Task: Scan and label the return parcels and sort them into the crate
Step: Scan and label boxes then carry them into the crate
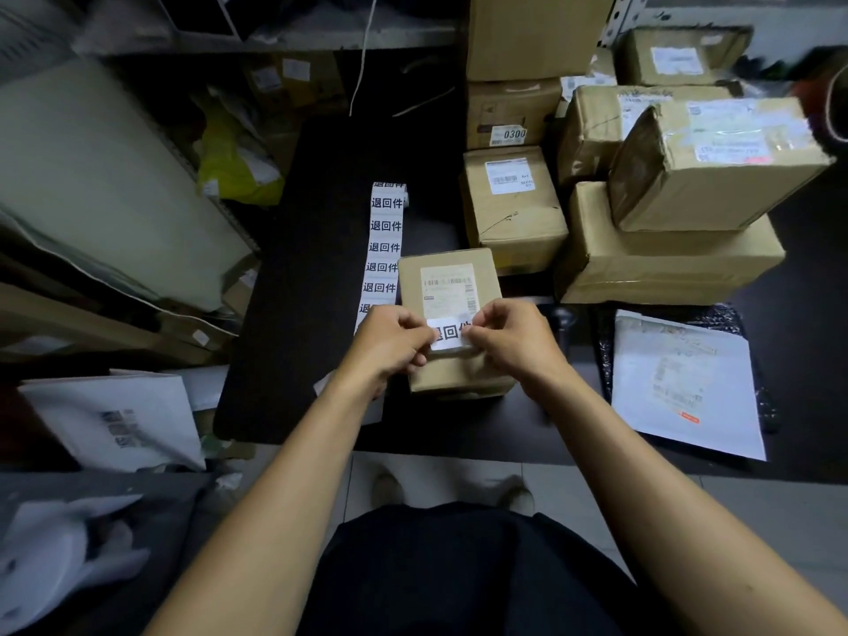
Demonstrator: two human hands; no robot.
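A small cardboard parcel (452,314) lies flat on the dark worktop (303,286), right in front of the person, its shipping label (449,289) facing up. Over its near half both hands hold one white return sticker (452,336): the left hand (390,344) pinches the sticker's left edge with curled fingers, the right hand (509,339) pinches the right edge the same way. Just left of the parcel a strip of matching stickers (383,247) runs away across the worktop. Behind and to the right stand stacked brown boxes (665,231), one marked 0300 (509,114). A white mailer bag (683,383) lies on bubble wrap at the right.
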